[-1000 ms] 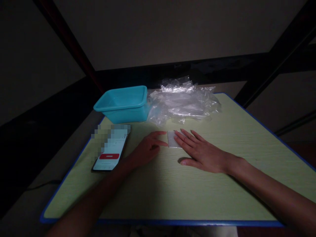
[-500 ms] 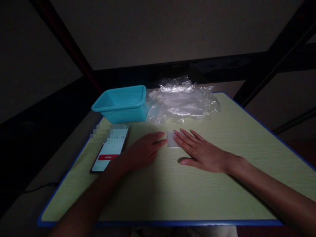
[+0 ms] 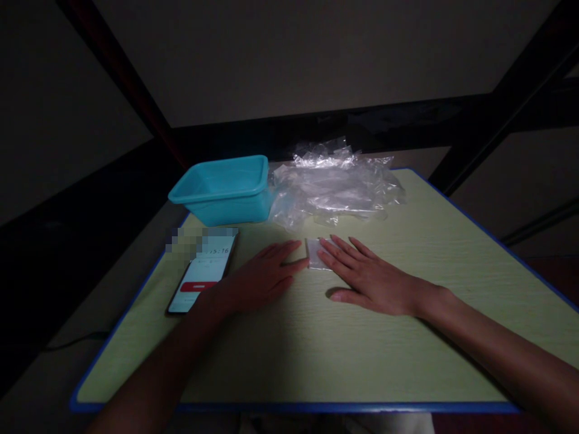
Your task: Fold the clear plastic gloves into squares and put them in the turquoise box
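Observation:
A small folded clear plastic bag (image 3: pixel 315 258) lies flat near the middle of the table. My right hand (image 3: pixel 362 274) rests on it palm down, fingers spread, hiding its right part. At the bag's left edge is my left hand (image 3: pixel 266 274), open, with its index fingertip at the lower left corner. A loose pile of crinkled clear plastic bags (image 3: pixel 337 184) lies beyond both hands.
On the back left stands a turquoise plastic basin (image 3: pixel 235 208), touching the pile. A phone with a lit timer screen (image 3: pixel 205 274) lies left of my left wrist. The pale green table (image 3: pixel 339 361) has a blue edge.
My left index finger has moved slightly right and down to the bag's corner, parting from the other fingers. My right hand stays in place.

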Available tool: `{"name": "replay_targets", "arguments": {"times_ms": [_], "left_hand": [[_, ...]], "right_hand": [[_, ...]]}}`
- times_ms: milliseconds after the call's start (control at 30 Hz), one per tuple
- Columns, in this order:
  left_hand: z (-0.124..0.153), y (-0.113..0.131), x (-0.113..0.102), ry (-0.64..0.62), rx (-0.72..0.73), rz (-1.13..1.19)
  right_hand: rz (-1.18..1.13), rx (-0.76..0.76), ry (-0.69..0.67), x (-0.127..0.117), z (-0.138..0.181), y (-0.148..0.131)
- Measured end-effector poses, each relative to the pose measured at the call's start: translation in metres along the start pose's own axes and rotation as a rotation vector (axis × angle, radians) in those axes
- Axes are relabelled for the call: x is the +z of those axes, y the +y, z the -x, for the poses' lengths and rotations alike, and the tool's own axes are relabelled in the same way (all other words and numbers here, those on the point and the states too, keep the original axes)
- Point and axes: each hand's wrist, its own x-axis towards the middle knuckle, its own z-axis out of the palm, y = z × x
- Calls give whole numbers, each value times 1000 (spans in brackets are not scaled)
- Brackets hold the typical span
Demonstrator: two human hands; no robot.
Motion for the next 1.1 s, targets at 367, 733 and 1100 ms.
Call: {"name": "replay_targets", "arguments": {"times_ms": [367,733,1100], "left_hand": [[3,-5,-3,-35,24,96],[-1,-2,-5,147,60,159],[-11,6,9,-33,72,47]], "right_hand": [[13,3,-24,-2,0,-1],[22,13,-73,-4,-2,-2],[4,0,-94,-6,-2,-1]]}}
